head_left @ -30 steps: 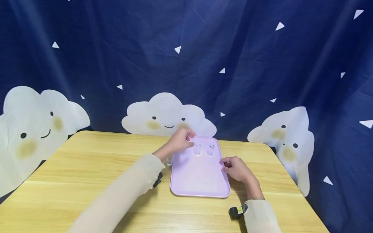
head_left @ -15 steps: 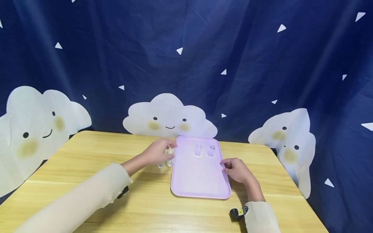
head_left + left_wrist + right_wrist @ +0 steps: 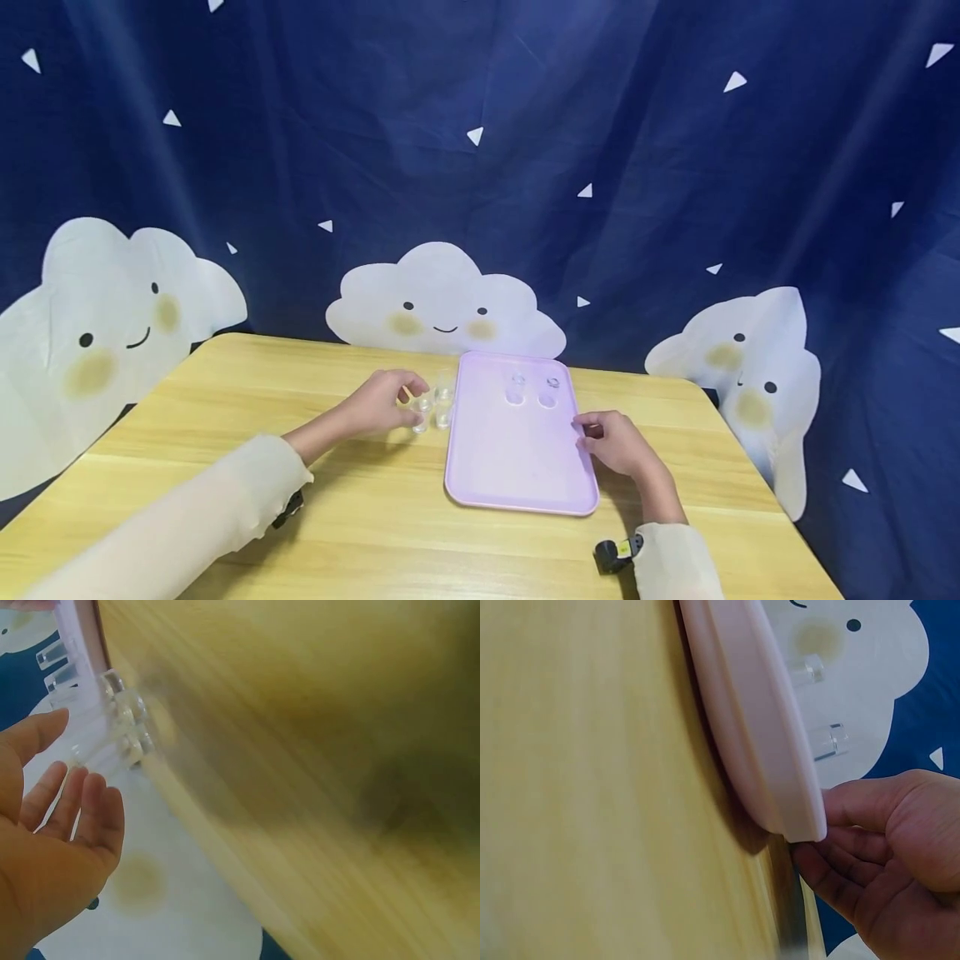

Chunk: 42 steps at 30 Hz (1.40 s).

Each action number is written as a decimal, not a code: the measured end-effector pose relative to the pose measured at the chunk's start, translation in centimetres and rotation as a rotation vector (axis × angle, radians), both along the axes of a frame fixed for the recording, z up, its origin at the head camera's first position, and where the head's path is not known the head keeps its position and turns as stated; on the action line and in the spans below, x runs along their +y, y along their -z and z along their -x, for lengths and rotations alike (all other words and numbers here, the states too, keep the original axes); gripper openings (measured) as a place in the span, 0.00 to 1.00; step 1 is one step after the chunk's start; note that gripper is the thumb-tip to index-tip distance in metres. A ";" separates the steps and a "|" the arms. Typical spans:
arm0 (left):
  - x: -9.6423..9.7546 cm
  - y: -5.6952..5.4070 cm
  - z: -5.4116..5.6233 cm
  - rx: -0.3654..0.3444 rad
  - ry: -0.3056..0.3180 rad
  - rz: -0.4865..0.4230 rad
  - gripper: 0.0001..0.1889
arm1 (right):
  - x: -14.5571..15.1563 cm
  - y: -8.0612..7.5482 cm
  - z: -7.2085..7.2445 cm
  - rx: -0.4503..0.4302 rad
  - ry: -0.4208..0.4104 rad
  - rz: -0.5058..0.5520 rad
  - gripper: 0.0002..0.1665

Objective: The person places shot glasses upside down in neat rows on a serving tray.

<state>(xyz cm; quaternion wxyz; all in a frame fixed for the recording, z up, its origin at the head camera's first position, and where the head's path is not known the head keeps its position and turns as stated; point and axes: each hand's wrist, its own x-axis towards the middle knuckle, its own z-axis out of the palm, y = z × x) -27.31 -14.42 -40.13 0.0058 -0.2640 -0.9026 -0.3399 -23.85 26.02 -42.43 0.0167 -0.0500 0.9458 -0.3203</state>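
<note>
Two small clear glasses (image 3: 515, 392) stand on the far part of a light purple tray (image 3: 517, 467). More clear glasses (image 3: 443, 408) stand on the table just left of the tray. My left hand (image 3: 386, 402) is at the leftmost of these, thumb and fingers spread apart around its side. In the left wrist view, that hand (image 3: 60, 825) has its fingertips right beside the clear glasses (image 3: 131, 720), with a gap between thumb and fingers. My right hand (image 3: 615, 442) pinches the tray's right edge; in the right wrist view its fingers reach under the rim (image 3: 810, 825).
The tray lies on a light wooden table (image 3: 337, 517) with rounded far corners. Behind the table hangs a dark blue curtain (image 3: 637, 108) with white clouds and small white triangles. A black wrist camera (image 3: 611, 554) sits below the right hand.
My left hand has moved from above the tray's far left part, leftward and down to the glasses beside it. The right hand stays at the tray's edge. The head view has shifted slightly.
</note>
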 end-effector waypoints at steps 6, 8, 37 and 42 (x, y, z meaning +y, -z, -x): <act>0.0 1.2 0.2 -0.091 -0.010 -0.074 0.22 | 0.1 0.2 -0.1 -0.007 0.006 0.003 0.20; 0.0 1.5 0.2 -0.122 -0.016 -0.105 0.22 | 0.1 0.2 -0.1 -0.008 0.007 0.004 0.20; -0.1 2.7 0.1 -0.270 0.064 -0.083 0.14 | -0.1 0.1 0.0 -0.014 0.016 0.023 0.19; 0.0 2.2 -0.1 -0.253 0.074 -0.079 0.14 | -0.1 0.1 0.1 -0.013 0.020 0.007 0.19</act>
